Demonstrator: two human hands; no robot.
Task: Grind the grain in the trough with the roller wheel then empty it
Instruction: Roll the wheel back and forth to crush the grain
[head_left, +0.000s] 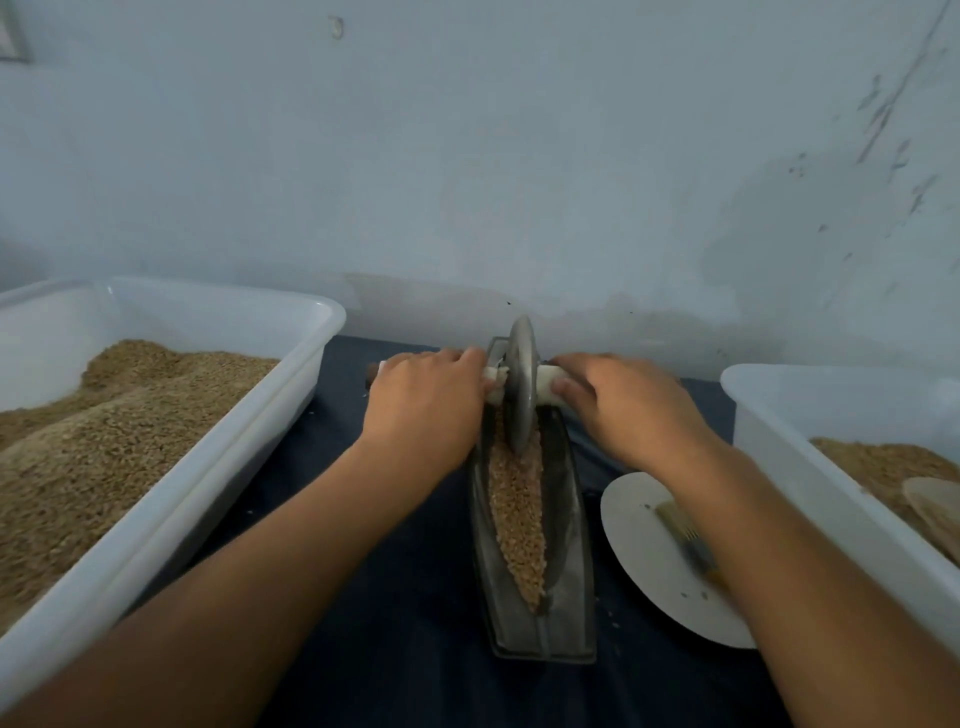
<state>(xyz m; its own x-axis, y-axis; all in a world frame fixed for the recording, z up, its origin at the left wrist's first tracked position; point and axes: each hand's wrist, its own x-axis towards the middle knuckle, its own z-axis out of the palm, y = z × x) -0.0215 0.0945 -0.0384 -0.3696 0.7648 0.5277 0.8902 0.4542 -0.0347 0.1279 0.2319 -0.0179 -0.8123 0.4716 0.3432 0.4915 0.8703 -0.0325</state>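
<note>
The trough (535, 525) runs lengthwise away from the person; the roller wheel (521, 387) stands at its far end, on the grain (517, 514). The left hand (426, 402) and right hand (631, 402) each grip its axle, left and right of the wheel. A plate (636, 540) lies just right of the trough.

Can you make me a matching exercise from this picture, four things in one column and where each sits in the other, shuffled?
Things:
1. roller wheel
2. brush
3. fuller white tub
4. grain

Places:
A. on the round plate
B. along the trough
C. at the trough's far end, between the left hand and right hand
D. far left

Pairs: 1-C, 2-A, 3-D, 4-B
</note>
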